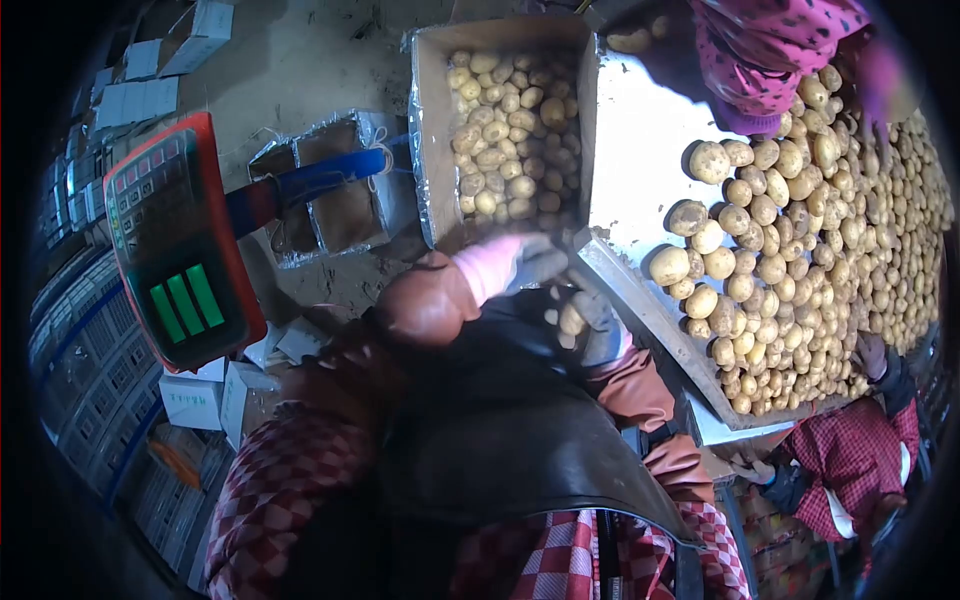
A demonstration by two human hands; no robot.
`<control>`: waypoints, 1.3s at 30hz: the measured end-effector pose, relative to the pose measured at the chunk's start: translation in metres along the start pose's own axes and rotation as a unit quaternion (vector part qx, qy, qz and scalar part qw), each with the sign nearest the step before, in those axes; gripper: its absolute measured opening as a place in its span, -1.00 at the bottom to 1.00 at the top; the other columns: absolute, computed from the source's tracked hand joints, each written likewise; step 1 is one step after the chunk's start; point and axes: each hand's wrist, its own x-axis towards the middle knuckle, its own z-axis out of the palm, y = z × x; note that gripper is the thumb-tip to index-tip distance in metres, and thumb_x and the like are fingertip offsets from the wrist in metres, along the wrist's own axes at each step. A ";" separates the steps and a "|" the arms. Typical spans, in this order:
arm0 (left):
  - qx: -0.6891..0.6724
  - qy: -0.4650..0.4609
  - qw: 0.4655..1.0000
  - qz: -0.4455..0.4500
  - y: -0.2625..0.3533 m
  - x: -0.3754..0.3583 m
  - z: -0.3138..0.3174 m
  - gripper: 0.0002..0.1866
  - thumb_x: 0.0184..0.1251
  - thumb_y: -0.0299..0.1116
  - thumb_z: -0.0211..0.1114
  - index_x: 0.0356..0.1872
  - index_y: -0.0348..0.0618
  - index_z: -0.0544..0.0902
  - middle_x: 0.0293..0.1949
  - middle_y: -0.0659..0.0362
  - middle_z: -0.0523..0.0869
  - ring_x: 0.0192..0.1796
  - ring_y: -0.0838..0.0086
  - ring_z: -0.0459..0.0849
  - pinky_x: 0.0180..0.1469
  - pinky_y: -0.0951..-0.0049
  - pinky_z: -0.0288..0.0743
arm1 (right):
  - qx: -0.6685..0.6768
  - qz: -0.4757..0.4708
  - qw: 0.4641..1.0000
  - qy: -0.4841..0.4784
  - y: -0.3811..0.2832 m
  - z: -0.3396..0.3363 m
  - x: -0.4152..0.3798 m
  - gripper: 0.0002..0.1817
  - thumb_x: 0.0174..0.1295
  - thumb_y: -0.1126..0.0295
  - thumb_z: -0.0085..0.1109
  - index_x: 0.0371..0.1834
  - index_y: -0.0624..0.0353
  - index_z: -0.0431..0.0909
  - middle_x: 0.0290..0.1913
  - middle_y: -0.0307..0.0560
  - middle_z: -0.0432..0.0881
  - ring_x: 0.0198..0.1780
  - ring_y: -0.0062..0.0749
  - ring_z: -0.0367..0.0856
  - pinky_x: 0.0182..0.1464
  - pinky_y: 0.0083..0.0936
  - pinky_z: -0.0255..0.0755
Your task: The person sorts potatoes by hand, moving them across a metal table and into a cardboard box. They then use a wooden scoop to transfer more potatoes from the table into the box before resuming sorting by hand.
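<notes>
My left hand [540, 262], in a grey glove with a pink cuff, is at the near edge of a foil-edged cardboard box [421, 150]. Motion blur hides how its fingers are set. Inside that box lie many potatoes [500, 130]. Close in front of my dark apron, my right hand [597, 335], also gloved, is closed around a few small potatoes [570, 320]. It is beside the wooden edge of a white sorting table [640, 130], which carries a large heap of potatoes [775, 270].
A scale display [185, 250] on a blue post stands left. Behind it are a divided carton [340, 190] and stacked white boxes [190, 400]. A person in a pink spotted sleeve [770, 60] reaches over the table; another in red checks [850, 450] is at lower right.
</notes>
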 end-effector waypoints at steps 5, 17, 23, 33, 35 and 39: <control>0.696 0.103 0.711 0.014 0.022 0.065 -0.040 -0.41 0.37 -0.09 0.26 0.41 0.14 0.41 0.54 0.09 0.25 0.59 0.09 0.10 0.53 -0.09 0.00 | -0.142 0.064 0.985 -0.078 -0.021 -0.003 -0.027 -0.61 0.38 0.24 0.20 0.18 0.21 0.52 -0.10 -0.05 0.68 -0.27 -0.38 0.73 -0.56 -0.63 0.51; 0.607 0.129 0.784 -0.022 -0.016 0.043 -0.059 -0.28 0.37 -0.15 0.26 0.54 0.22 0.23 0.55 0.02 0.21 0.53 -0.06 0.23 0.47 0.05 0.27 | 0.156 -0.408 0.899 -0.019 -0.115 -0.093 -0.134 -0.27 0.49 -0.14 -0.08 0.49 0.20 0.24 0.39 0.14 0.44 0.29 -0.23 0.56 0.12 -0.27 0.58; 0.462 0.301 0.834 0.003 0.030 0.031 -0.072 -0.33 0.31 -0.59 0.04 0.47 0.10 0.30 0.31 -0.23 0.45 0.19 -0.14 0.59 0.28 0.07 0.49 | 0.017 -0.362 0.875 0.321 -0.089 -0.121 -0.109 -0.38 0.48 -0.05 0.03 0.42 0.13 0.33 -0.06 -0.04 0.61 -0.35 -0.30 0.66 -0.36 -0.35 0.67; 0.508 0.352 0.778 -0.114 0.052 0.095 -0.132 -0.56 0.47 -0.36 0.04 0.33 -0.16 0.46 0.17 -0.23 0.63 0.23 -0.04 0.63 0.26 0.11 0.52 | -0.048 -0.422 0.840 0.336 -0.085 -0.100 -0.093 -0.55 0.51 0.18 0.05 0.33 0.19 0.42 -0.28 -0.12 0.64 -0.43 -0.44 0.61 -0.49 -0.54 0.51; 0.479 0.374 0.788 -0.104 0.058 0.075 -0.118 -0.54 0.46 -0.21 0.11 0.29 -0.18 0.50 0.15 -0.21 0.65 0.24 -0.06 0.60 0.28 0.12 0.49 | -0.025 -0.419 0.855 0.304 -0.087 -0.101 -0.096 -0.56 0.52 0.19 0.04 0.33 0.21 0.42 -0.25 -0.09 0.66 -0.43 -0.43 0.64 -0.47 -0.54 0.53; -0.014 0.423 0.902 0.086 0.044 0.045 -0.104 -0.66 0.47 -0.31 0.22 0.21 -0.10 0.60 -0.10 0.04 0.72 -0.09 0.21 0.71 -0.14 0.30 0.62 | -0.036 -0.392 0.876 0.277 -0.085 -0.112 -0.097 -0.60 0.50 0.19 0.08 0.27 0.16 0.46 -0.18 -0.08 0.66 -0.35 -0.41 0.61 -0.39 -0.49 0.53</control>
